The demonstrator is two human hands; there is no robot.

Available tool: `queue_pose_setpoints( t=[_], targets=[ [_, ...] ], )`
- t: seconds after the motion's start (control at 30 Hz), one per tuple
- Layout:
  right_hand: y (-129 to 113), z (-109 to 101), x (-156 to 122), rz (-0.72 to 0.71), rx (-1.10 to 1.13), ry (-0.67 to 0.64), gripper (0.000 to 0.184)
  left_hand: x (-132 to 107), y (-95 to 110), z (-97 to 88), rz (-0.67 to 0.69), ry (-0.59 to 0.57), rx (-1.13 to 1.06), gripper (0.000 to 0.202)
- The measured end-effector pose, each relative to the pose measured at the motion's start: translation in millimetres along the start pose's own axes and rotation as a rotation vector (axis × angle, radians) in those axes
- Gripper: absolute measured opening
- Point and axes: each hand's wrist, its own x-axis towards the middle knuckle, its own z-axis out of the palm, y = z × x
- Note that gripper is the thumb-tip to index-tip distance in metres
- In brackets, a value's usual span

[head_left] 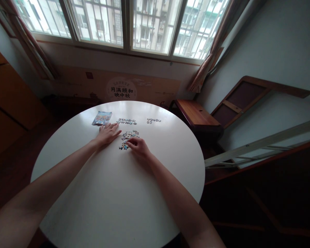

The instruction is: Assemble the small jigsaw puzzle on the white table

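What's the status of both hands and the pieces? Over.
Left hand palm down, by packet. Right hand at pieces, grip unclear. No obstacle seen between right hand and pieces.

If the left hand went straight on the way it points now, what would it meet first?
Probably the pieces just right of the packet; the left hand points toward their near left end. Its height is unclear, so it might pass over them.
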Motion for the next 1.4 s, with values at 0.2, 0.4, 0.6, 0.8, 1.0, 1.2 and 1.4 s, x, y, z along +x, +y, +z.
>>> queue_pose_setpoints(
  t=[0.2,0.4,0.6,0.8,1.0,1.2,1.4],
  targets=[
    [1.0,-0.8,0.6,0.000,0.005,0.007,0.021,-2.7,0.5,-0.2,0.034,0.125,-0.040,0.059],
    [4.7,2.2,1.1,0.010,0.038,0.063,0.022,-17.5,13.2,-9.4,0.071,0.349,-0.119,0.049],
    [6.0,-6.9,1.6,0.072,-0.146,0.295,0.022,-55.2,49.6,-28.9,0.018,0.365,-0.286,0.028],
    [2.6,-17.5,-0.2,0.237,-0.456,0.264,0.019,-72.2,61.2,-22.9,0.135,0.309,-0.441,0.027],
    [-4.2,-15.9,-3.9,0.141,-0.527,0.129,0.019,-73.4,55.8,-10.8,0.209,0.324,-0.391,0.029],
    [-8.7,-16.1,-6.9,0.098,-0.604,0.057,0.021,-81.7,64.5,-17.3,0.181,0.271,-0.275,0.033],
    [-8.7,-15.4,-6.2,0.115,-0.650,0.028,0.023,-82.3,65.2,-17.0,0.113,0.248,-0.284,0.032]
  ],
)
